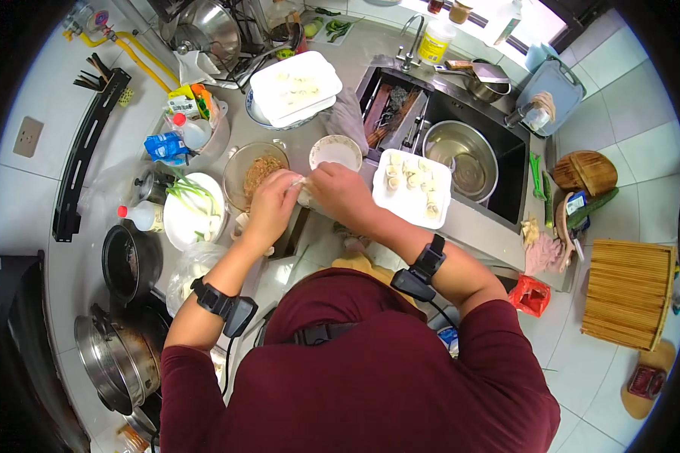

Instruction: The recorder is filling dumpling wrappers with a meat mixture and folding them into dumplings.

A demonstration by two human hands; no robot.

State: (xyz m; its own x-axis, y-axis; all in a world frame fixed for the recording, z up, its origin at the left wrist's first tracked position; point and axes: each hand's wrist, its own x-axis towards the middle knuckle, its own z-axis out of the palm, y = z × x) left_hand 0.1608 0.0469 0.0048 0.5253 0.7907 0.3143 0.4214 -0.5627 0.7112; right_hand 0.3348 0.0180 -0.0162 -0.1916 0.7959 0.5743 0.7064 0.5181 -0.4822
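My left hand (273, 198) and my right hand (335, 189) meet at the counter's front edge, both pinching a small pale piece that looks like a dumpling wrapper (302, 181). Most of it is hidden by the fingers. Left of them, a glass bowl (233, 180) holds minced filling (260, 171), partly behind my left hand. A patterned white bowl (335, 149) stands just beyond my right hand. On the right, a white tray (399, 210) carries several wrapped dumplings (412, 179). Farther back, another white tray (266, 96) with pale pieces rests over a blue-rimmed bowl.
A sink (507, 187) at the right holds a steel basin (490, 164). On the left are a plate (175, 226) with green onions, a bottle (146, 216), a black pan (113, 266) and a plastic bag (180, 277). A grey cloth (345, 119) lies near the sink.
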